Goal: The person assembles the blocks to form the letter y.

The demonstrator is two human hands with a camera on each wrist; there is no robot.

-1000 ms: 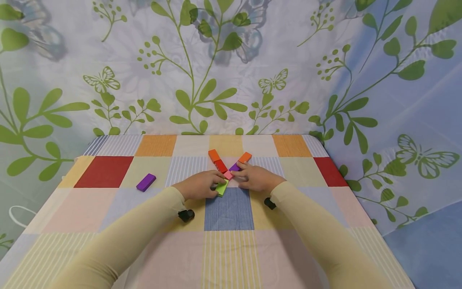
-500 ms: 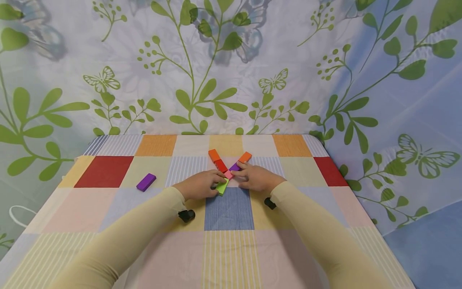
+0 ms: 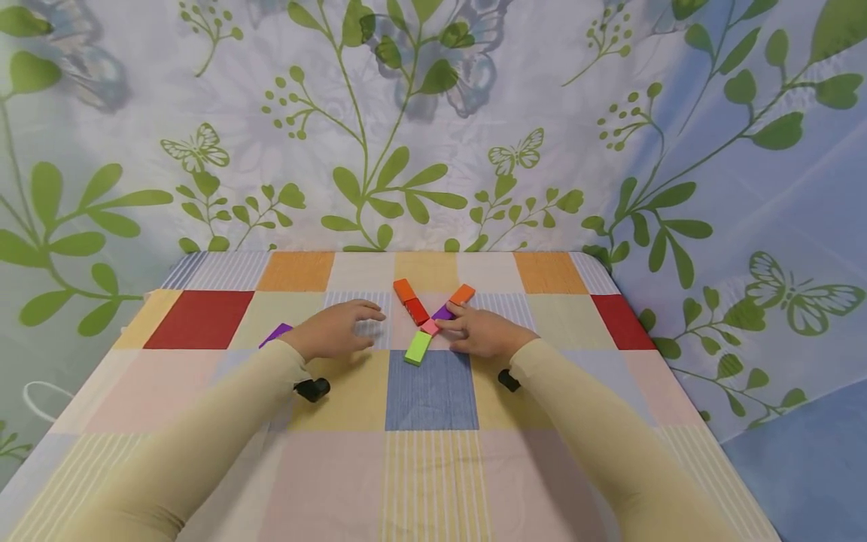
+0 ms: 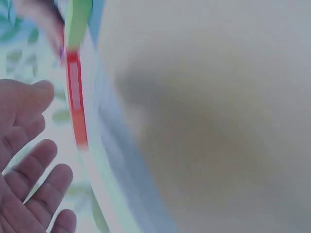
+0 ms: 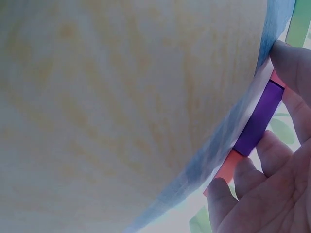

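My left hand [image 3: 333, 331] hovers over the cloth left of the blocks, fingers apart and nothing in them. My right hand [image 3: 493, 335] rests at the right arm of a Y-shaped row of blocks, its fingertips against a purple block [image 5: 261, 116] and right at a small pink block [image 3: 430, 327] in the middle. From the pink block a lime-green block [image 3: 418, 348] points toward me. A red block [image 3: 416, 311] and an orange block [image 3: 403, 289] run to the upper left. Another orange block [image 3: 463, 293] tips the right arm.
A separate purple block [image 3: 276, 333] lies farther left, partly hidden behind my left hand. The table carries a patchwork cloth [image 3: 433, 482]. Behind it hangs a leaf-and-butterfly curtain [image 3: 271, 150]. A white cord [image 3: 34, 399] loops beside the left edge.
My left hand has let go of the lime-green block and moved left, toward the separate purple block. The right hand stays at the purple and pink blocks.
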